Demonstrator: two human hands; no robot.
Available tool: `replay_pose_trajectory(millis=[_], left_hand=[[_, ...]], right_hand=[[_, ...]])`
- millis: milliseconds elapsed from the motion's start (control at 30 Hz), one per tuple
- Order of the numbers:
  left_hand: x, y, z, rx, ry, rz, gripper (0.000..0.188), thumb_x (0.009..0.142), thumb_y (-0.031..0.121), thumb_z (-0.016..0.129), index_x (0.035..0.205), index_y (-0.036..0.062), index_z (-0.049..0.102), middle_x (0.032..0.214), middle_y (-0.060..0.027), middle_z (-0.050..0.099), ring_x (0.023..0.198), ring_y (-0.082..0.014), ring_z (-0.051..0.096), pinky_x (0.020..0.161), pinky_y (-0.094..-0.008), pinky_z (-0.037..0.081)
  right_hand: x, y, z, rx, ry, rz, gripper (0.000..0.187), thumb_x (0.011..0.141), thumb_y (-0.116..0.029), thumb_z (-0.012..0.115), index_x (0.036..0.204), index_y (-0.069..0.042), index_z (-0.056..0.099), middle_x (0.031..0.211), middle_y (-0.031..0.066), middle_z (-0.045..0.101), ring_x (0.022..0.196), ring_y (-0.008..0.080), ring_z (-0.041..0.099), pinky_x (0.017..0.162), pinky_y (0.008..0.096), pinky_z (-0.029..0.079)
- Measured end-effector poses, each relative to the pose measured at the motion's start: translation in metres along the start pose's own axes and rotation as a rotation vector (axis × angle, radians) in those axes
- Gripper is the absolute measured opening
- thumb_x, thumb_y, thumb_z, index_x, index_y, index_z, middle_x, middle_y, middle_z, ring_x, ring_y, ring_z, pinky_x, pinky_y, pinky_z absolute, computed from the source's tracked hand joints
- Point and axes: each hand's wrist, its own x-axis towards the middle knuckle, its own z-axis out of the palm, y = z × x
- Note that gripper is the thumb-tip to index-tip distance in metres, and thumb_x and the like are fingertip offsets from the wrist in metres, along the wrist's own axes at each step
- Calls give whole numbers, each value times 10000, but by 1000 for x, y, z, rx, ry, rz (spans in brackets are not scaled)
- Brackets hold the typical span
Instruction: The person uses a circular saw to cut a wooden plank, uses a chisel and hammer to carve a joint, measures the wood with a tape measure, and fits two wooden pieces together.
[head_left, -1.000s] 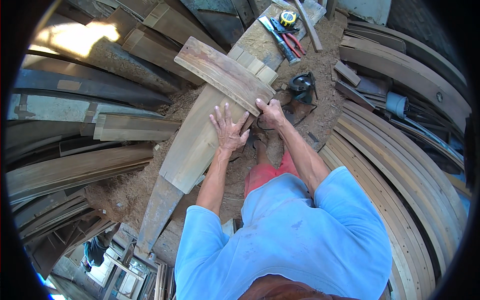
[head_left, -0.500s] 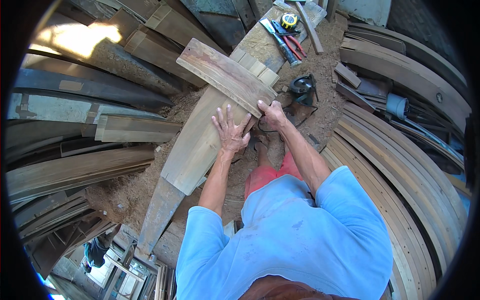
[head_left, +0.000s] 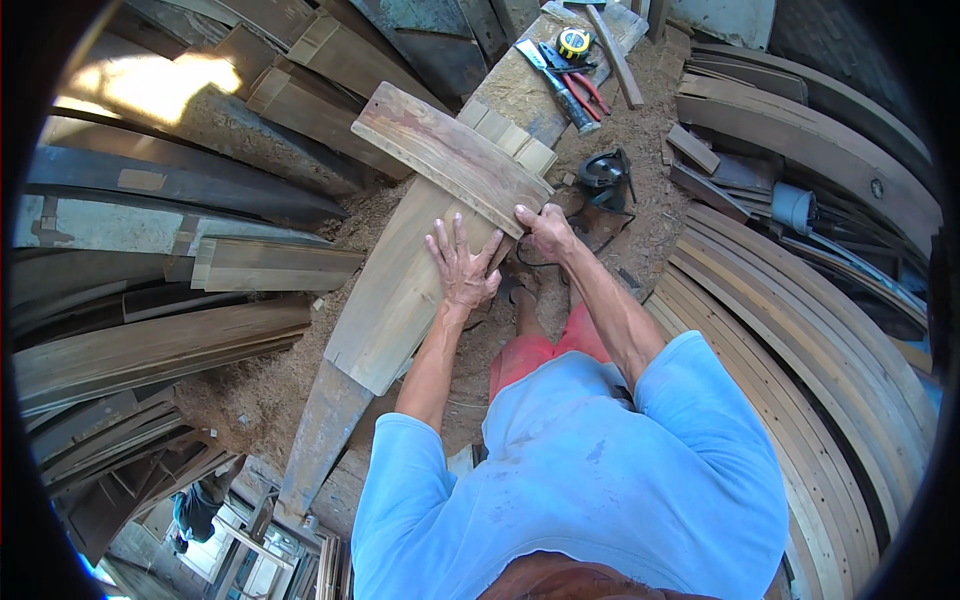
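A: Wood, reddish-brown, forms the short flat board (head_left: 450, 155) that lies crosswise on the long pale tapered plank (head_left: 400, 290). Where does it lie from the hands?

B: Up and ahead of both. Its long axis runs from upper left to lower right, across the plank's own axis, which runs from lower left to upper right. Its lower-right end rests on the plank.

A: Which hand is nearer?

B: Right hand (head_left: 545, 232). Its fingers curl at the board's lower-right end and appear to grip that edge. Whether the thumb closes beneath is hidden.

A: And the left hand (head_left: 462, 268)?

B: Flat, palm down, fingers spread on the plank, just below the board's near edge; it grasps nothing. Fingertips come close to the board, though contact cannot be judged.

A: Arm pose?

B: Both forearms reach forward from the lower edge, right elbow bent outward, left arm nearly straight.

A: Surroundings?

B: Red-handled pliers (head_left: 585, 85) and a yellow tape measure (head_left: 573, 43) lie beyond, well apart; a dark power tool (head_left: 603, 175) sits near the right hand on sawdust.
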Motion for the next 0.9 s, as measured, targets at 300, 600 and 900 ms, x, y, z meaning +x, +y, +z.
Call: replay_pose_trajectory(millis=[300,600,900], left_hand=[[-1,0,2,2,6,11,959,694,385,800,1572,488,426,1714,-315,85,1547,-609,4,1189,-790,21],[0,-1,0,-6,8,22,988,702,379,793,1590,500,377,1712,-316,77,1541,-619,9,1181,-802,35],[0,-1,-1,-17,-1,19,980,729,372,777,1599,511,348,1709,-316,75,1538,-624,7,1179,-805,41]], right_hand=[[-6,-6,5,-5,16,-8,469,983,-165,741,1336,84,557,1229,180,670,1061,299,701,901,507,614],[7,4,-4,-37,-6,12,483,983,-156,744,1357,77,547,1278,192,662,1116,310,697,922,521,619],[0,-1,1,-53,13,5,507,978,-174,752,1366,69,533,1283,190,660,1128,319,691,943,527,603]])
